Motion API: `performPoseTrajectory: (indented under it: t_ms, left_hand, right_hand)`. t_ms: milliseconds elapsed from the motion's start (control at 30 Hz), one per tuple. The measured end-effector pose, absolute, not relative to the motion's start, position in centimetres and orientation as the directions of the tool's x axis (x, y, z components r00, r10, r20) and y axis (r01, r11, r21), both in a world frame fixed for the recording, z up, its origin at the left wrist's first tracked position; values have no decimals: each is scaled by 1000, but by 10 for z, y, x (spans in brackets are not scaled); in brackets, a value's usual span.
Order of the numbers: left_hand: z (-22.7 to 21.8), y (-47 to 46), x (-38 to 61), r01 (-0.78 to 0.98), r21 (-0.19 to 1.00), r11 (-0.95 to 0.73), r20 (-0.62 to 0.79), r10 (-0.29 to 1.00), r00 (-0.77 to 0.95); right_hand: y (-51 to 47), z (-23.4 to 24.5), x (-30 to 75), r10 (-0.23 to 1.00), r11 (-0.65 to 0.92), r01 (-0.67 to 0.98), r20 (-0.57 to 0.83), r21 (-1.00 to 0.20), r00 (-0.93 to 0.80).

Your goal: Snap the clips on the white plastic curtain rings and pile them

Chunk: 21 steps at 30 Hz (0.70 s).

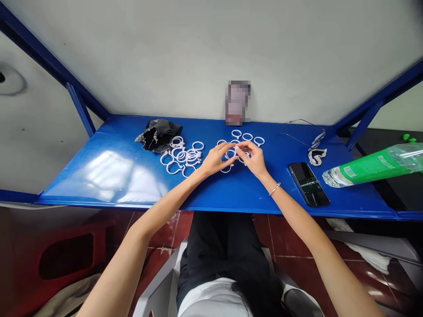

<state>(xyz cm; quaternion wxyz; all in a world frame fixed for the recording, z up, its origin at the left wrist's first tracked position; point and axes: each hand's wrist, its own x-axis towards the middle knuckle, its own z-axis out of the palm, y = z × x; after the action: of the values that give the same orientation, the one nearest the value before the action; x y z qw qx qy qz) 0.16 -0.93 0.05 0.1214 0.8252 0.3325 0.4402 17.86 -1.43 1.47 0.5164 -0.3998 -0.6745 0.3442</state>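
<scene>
Pinching one white ring [232, 153] btwn fingertips, left hand [215, 160] & right hand [254, 160] both grip it just above blue table [231, 193], centre. Risk: thin ring may spring free, skid into loose rings [181, 155] at left or off the front edge.

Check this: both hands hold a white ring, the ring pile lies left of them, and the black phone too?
No: the head view shows the black phone right of the left hand and right hand. They do hold a white ring; the ring pile lies left.

Sm. white plastic ring [231, 154] — pinched, ctr of blue table [251, 196].
</scene>
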Motion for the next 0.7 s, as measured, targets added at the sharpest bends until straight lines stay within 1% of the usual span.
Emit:
performPoseTrajectory:
  t_ms: [200,333,433,567,700]
  left_hand:
    - [1,-9,0,471,480,-741,624,665,411]
    - [-3,-7,-1,503,455,-735,619,667,415]
    - [-5,-5,-1,530,420,-736,630,657,414]
    - [-6,-6,-1,545,370,-752,660,626,415]
    - [-2,-9,0,539,325,-777,712,576,402]
  right_hand:
    - [-14,13,179,871,491,229,466,-840,-158]
    - [-13,10,178,832,554,292,533,-780,-153]
    - [-13,10,179,781,618,336,603,-710,-162]
    - [-14,13,182,701,692,426,683,-583,-206]
    - [-16,16,184,627,747,461,737,-478,-252]
